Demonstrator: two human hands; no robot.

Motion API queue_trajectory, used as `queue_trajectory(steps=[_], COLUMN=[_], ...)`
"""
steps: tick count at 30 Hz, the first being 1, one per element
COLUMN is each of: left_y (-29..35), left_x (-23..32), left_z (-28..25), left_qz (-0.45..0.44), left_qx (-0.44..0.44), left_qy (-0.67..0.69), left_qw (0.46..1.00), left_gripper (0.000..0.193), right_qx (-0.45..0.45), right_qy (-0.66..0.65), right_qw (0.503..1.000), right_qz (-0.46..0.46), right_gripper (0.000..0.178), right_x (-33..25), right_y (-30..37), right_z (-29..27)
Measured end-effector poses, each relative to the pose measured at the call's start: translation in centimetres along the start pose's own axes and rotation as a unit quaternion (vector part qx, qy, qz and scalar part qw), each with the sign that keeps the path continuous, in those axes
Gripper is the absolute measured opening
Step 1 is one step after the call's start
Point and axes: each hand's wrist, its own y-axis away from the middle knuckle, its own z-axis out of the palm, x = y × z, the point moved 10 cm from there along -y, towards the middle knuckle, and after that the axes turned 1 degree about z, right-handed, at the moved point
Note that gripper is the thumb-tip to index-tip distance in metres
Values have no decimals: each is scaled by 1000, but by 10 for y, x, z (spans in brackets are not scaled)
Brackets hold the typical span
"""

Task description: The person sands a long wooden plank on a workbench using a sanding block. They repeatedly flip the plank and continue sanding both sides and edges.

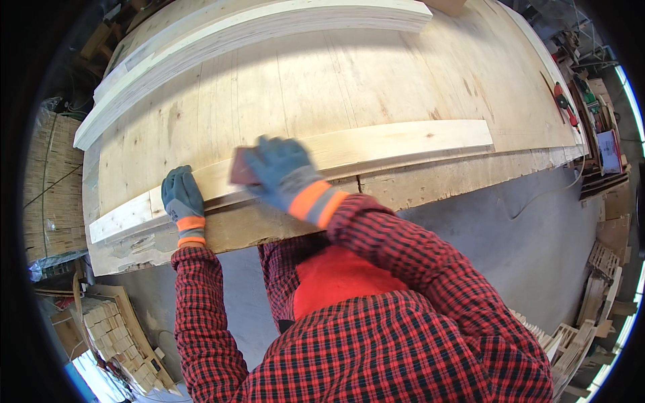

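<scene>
A long pale wooden board [403, 142] lies along the near edge of the plywood-topped table [295, 80]. My left hand [181, 198], in a blue-grey glove with an orange cuff, grips the board left of its middle, fingers together over its top. In my right hand [281, 168], gloved alike and smeared by motion, is a reddish-brown sanding block [243, 166] held against the board's upper face. The block's grain side is hidden. My right forearm reaches across from the lower right.
A stack of long boards [255, 30] lies across the table's far side. Red-handled pliers [568, 111] rest near the right edge. Bundled wood [50, 181] stands left of the table, and cut wood pieces [111, 339] lie below it. Grey floor [484, 228] shows in front.
</scene>
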Motion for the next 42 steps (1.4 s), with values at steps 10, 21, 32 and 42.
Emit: queue_trajectory(steps=[10,21,32,42], left_y=[-3,-3,8,1], left_x=[152,111,20,28], left_z=[17,23,6,1], left_qz=[34,-19,20,35], left_qx=[38,-11,4,-5], left_qy=[26,150,33,22], left_qw=[998,989,999,999], left_gripper=[20,29,24,24], right_qx=[83,-3,38,44], right_qy=[357,85,347,11], right_qw=[818,988,798,999], right_qz=[444,127,491,27], right_gripper=[59,68,44,64], right_x=[326,79,288,-4], right_y=[180,17,156,4], right_z=[-217,-33,-188,-4])
